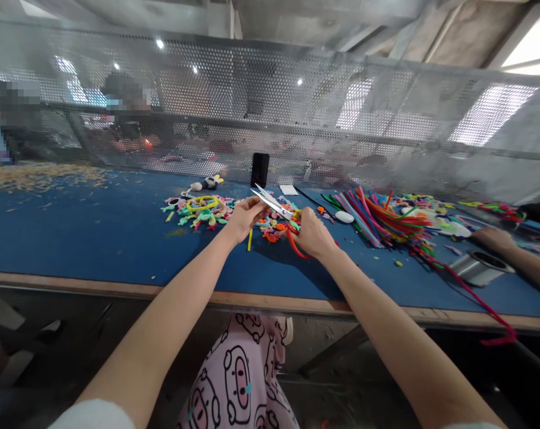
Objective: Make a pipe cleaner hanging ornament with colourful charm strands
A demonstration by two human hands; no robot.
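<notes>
My right hand (315,235) is wrapped round the red handles of a pair of scissors (276,207). The blades stand slightly apart and point left, with their tips above the fingers of my left hand (244,219). Those fingers are pinched together, and a short yellow pipe cleaner (250,240) hangs down below them; its upper end is hidden. Behind and beneath both hands lies a pile of small twisted pipe-cleaner pieces (202,213) in many colours, with a yellow ring (202,204) on top.
A black phone (260,169) leans upright against the perforated metal screen (216,101). To the right lie a bundle of long pipe cleaners (386,217), a white oval object (344,217) and a metal can (480,268). A co-worker's hand (496,239) rests at far right.
</notes>
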